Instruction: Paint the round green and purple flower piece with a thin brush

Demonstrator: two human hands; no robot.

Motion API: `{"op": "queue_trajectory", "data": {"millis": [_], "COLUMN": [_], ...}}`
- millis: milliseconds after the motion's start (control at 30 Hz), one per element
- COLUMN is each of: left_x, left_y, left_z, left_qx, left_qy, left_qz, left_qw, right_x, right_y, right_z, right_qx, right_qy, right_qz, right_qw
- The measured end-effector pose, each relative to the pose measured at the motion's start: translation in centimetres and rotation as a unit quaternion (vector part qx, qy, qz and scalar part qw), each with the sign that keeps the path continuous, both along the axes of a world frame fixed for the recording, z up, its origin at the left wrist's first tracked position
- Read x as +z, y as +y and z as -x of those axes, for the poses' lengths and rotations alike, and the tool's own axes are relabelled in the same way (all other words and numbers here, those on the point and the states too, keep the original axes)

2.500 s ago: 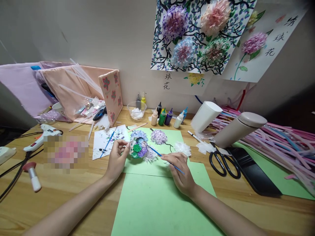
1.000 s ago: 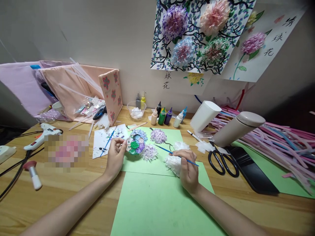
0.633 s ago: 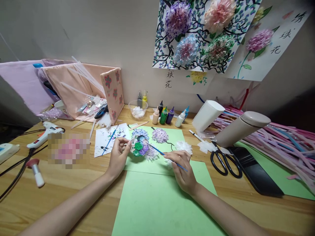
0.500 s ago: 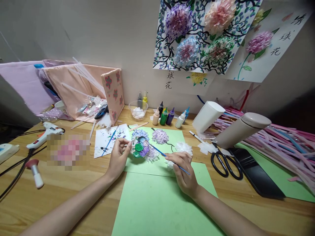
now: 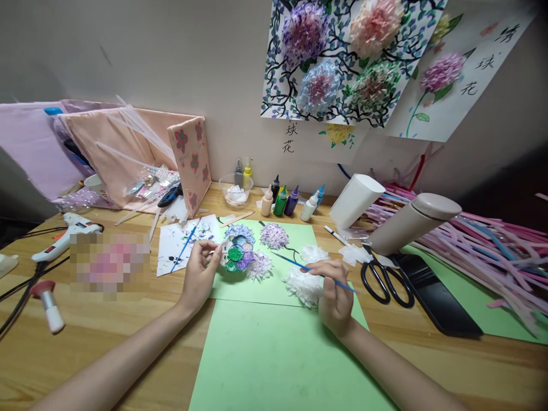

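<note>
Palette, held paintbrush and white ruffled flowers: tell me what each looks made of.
Palette: likely moulded plastic, judging by its rounded wells; finish hard to judge. Held paintbrush: smooth and blue-handled, perhaps painted wood or plastic; bristles too small to tell. White ruffled flowers: probably matte tissue paper, from their thin, crumpled layers.

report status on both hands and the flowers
Left hand holding paint palette. Right hand gripping blue paintbrush, tip off the palette. White flowers uncoloured. Palette partly hides blue flower.

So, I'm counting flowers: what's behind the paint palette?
A blue flower, partly covered, on green paper; a pale purple flower shows alongside. Whatever the palette fully covers is hidden.
</note>
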State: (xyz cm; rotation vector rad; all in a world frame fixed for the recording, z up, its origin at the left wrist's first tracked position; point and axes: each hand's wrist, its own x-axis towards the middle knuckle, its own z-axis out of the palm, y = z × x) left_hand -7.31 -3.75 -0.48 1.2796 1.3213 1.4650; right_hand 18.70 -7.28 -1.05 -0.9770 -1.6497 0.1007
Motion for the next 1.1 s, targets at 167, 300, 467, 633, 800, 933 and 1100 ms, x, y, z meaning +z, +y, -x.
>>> {"op": "queue_trajectory", "data": {"millis": [167,300,467,633,800,933,1100], "left_x": [0.06,0.07,0.01,-0.04,-0.03,-0.02,0.06], "left_y": [0.08,0.1,0.13,0.09,0.1,0.14,0.11], "left_z": [0.05,0.05,0.02,0.05,0.06,0.04,0.03], "left_qx": [0.009,0.01,0.011,0.008,0.005,0.004,0.004], "left_qy": [0.005,0.008,0.003,0.0,0.003,0.0,0.003], "left_qz": [0.007,0.011,0.011,0.011,0.004,0.002,0.003], "left_qw": [1.0,1.0,1.0,1.0,1.0,1.0,1.0], "right_x": [-0.27,-0.15,-0.12,0.0,0.16,0.11,0.01], "right_y": [0.64,0.67,0.64,0.57,0.56,0.57,0.56], "right_z": [-0.17,0.15,0.07,0.1,0.17,0.14,0.1], "right_qx": [-0.005,0.007,-0.016,0.012,-0.017,-0.003,-0.024], "right_qy": [0.04,-0.001,0.016,0.014,0.004,0.001,0.013], "right_qz": [0.031,0.067,0.072,0.056,0.061,0.057,0.045], "right_qw": [0.999,0.998,0.997,0.998,0.998,0.998,0.999]}}
